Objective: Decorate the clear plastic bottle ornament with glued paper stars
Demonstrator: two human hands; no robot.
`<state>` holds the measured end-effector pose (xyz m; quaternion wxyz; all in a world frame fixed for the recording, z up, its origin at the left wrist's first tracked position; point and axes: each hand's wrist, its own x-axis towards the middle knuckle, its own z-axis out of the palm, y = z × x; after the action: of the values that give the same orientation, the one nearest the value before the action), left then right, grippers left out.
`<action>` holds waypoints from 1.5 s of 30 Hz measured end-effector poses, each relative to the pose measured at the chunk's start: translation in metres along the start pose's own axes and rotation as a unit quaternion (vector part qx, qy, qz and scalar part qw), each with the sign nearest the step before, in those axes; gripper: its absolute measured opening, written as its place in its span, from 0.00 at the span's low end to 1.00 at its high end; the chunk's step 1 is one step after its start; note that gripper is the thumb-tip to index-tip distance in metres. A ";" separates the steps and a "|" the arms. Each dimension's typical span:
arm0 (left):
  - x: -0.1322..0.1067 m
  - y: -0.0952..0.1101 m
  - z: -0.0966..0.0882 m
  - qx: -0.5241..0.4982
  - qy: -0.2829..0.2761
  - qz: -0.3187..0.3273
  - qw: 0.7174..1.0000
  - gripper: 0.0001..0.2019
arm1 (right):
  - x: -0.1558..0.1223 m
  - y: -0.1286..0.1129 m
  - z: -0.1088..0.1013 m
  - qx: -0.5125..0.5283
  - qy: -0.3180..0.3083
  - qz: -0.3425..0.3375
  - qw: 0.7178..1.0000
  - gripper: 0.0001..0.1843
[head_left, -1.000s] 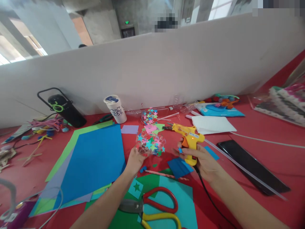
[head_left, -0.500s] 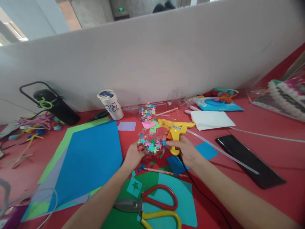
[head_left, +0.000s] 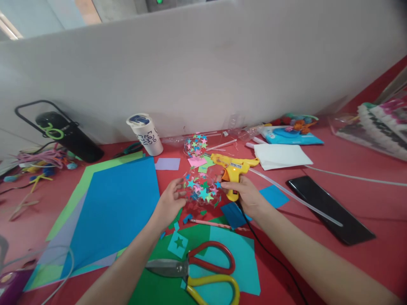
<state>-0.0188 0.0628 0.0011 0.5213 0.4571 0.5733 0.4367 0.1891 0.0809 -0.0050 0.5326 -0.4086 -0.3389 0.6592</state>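
Note:
My right hand (head_left: 249, 195) is wrapped around the handle of a yellow glue gun (head_left: 235, 169), its nozzle pointing left. A clear ball covered with coloured paper stars (head_left: 202, 188) sits between my hands, with my right fingertips close to its right side. At the ball's left edge is my left hand (head_left: 170, 201), fingers bent and apart; whether they still touch it is unclear. Behind stands a second star-covered ball (head_left: 195, 145). Large scissors (head_left: 190, 269) with one red and one yellow handle lie in front on green and turquoise paper (head_left: 248, 262).
Blue sheets (head_left: 117, 212) lie at left, near a black bottle (head_left: 68, 137) and a white cup (head_left: 146, 135). To the right are a white folded cloth (head_left: 282, 156), a black phone-like slab (head_left: 327, 209) and a clear glue stick (head_left: 295, 197). A black cord (head_left: 270, 258) trails from the glue gun.
My left hand has loosened from the ball and shifted slightly left, its fingers now showing. My right hand keeps the glue gun in about the same place. The view has tilted down slightly.

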 end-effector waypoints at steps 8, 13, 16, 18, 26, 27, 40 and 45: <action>-0.003 0.006 0.005 0.008 0.001 0.005 1.000 0.25 | -0.002 -0.004 -0.003 0.003 0.015 -0.008 1.000 0.12; -0.001 0.005 -0.001 0.044 0.037 0.027 0.998 0.24 | -0.005 -0.011 -0.009 -0.014 0.026 -0.010 1.000 0.12; -0.011 0.009 -0.008 0.077 0.119 0.072 0.987 0.23 | -0.016 -0.018 -0.012 -0.027 0.033 -0.014 0.999 0.13; -0.027 0.017 -0.007 0.091 0.165 0.102 0.977 0.19 | -0.027 -0.021 -0.012 -0.042 0.029 -0.013 0.999 0.13; -0.078 0.040 0.045 0.039 -0.048 0.002 0.998 0.07 | -0.067 -0.026 0.011 -0.123 -0.028 0.000 0.992 0.08; -0.078 0.039 0.050 0.020 -0.050 -0.011 0.999 0.07 | -0.069 -0.027 0.013 -0.134 -0.030 0.001 0.991 0.08; -0.080 0.015 0.058 -0.028 -0.042 -0.076 0.996 0.09 | -0.077 -0.013 0.017 -0.232 -0.014 -0.013 0.972 0.04; -0.082 0.009 0.059 -0.002 -0.039 -0.065 0.997 0.08 | -0.081 -0.009 0.017 -0.250 -0.001 -0.010 0.968 0.02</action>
<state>0.0443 -0.0145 0.0222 0.5711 0.4348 0.5802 0.3849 0.1857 0.0034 0.0250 0.4194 -0.5250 -0.4977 0.5484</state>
